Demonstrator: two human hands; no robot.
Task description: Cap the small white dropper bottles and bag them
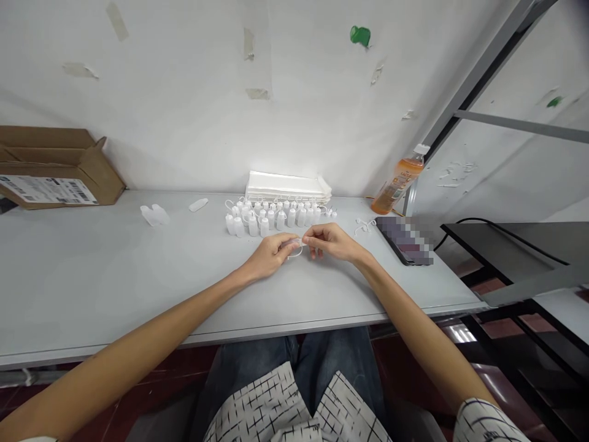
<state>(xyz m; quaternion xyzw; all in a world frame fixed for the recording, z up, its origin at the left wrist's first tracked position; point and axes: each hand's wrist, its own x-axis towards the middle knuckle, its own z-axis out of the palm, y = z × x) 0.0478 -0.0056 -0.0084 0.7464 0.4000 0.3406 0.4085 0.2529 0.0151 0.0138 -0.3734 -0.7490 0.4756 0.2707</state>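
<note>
The left hand (pixel 270 254) grips a small, translucent white plastic bottle (pixel 299 242) (thin white strap (pixel 297 254) curling below) over the pale grey table (pixel 138 276), near similar standing bottles (pixel 280 220). The right hand (pixel 332 243) pinches its end.

One left hand (pixel 271 255) and one right hand (pixel 334 242), with one white piece (pixel 299 242) between them. White bottles (pixel 280 220) number roughly twenty or more; they overlap too much for an exact count. Trays (pixel 288 185): one stack, several deep, number unclear. Straps (pixel 365 226): several in a tangle, uncountable. One counter (pixel 115 282), one carton (pixel 108 178), one orange drink (pixel 398 181). Green patches (pixel 360 35) on the wall (pixel 193 110): two.
</note>
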